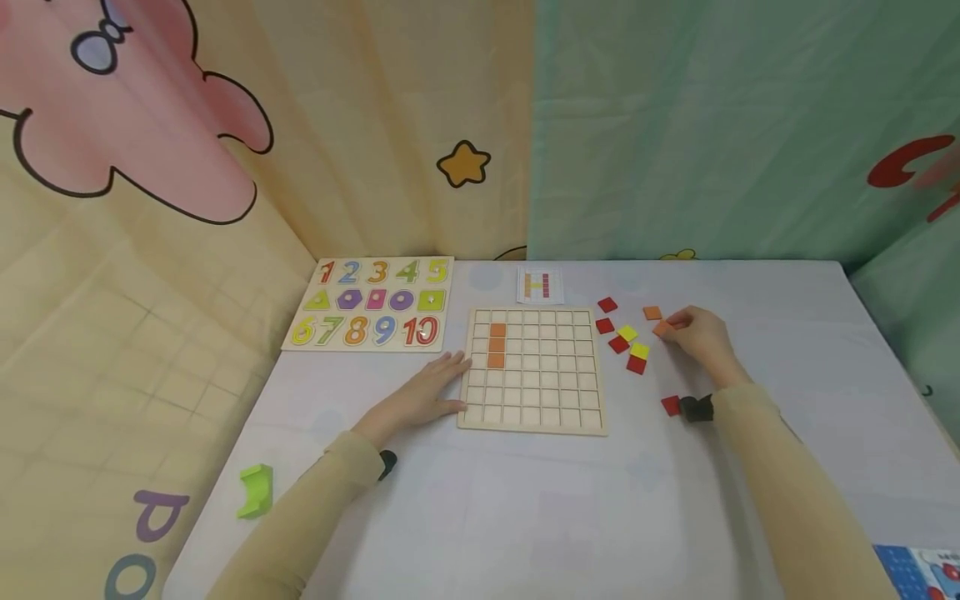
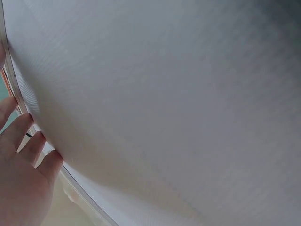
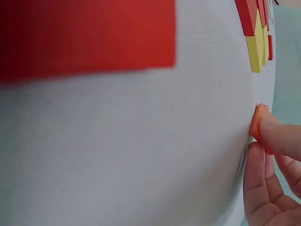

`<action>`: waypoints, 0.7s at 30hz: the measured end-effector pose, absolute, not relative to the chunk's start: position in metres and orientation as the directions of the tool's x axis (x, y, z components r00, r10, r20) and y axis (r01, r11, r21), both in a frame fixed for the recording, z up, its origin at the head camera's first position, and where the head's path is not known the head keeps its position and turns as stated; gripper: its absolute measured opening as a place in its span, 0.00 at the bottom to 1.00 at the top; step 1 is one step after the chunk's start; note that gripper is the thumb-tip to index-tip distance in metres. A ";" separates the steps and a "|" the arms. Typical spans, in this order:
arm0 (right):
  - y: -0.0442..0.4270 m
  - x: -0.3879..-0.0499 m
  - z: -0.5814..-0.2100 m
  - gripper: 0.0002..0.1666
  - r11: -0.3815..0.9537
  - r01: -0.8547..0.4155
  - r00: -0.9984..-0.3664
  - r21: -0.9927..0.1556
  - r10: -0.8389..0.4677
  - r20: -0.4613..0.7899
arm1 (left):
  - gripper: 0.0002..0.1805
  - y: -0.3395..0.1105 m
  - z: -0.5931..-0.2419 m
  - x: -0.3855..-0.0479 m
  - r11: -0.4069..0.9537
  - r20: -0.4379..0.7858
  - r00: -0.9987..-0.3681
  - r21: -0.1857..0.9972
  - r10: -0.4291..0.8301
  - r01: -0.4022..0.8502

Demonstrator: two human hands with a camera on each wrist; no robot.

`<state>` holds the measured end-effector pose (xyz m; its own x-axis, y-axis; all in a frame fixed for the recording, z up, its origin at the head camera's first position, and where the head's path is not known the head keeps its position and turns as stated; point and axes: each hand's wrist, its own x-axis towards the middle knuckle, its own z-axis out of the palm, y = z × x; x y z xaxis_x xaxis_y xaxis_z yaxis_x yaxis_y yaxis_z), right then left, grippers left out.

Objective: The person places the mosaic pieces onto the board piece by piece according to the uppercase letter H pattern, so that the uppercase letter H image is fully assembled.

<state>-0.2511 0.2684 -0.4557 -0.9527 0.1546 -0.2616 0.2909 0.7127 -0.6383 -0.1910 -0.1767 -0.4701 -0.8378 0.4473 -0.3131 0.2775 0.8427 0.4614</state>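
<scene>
A wooden grid board (image 1: 542, 392) lies on the table, with three orange tiles (image 1: 497, 346) stacked in a column in its second column from the left. My left hand (image 1: 423, 393) touches the board's left edge with fingers extended; the left wrist view shows those fingertips (image 2: 33, 150) along a rim. To the right of the board, my right hand (image 1: 701, 337) pinches an orange square tile (image 3: 258, 123) between thumb and fingers, at the tabletop. Another orange tile (image 1: 652, 312) lies just beyond it. Red tiles (image 1: 618, 344) and yellow tiles (image 1: 639, 352) are scattered between the board and this hand.
A small pattern card (image 1: 540, 286) lies behind the board. At the back left is a number and shape puzzle (image 1: 367, 304). A green curved block (image 1: 257, 491) sits at the front left. One red tile (image 1: 671, 406) lies by the right wrist. Curtains (image 1: 675, 133) border the table.
</scene>
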 end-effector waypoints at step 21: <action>0.100 -0.224 -0.451 0.13 0.561 0.044 -0.965 -0.827 -0.192 -0.181 | 0.44 -0.176 -0.468 -0.191 0.826 -0.288 -0.839 0.484 0.461 0.288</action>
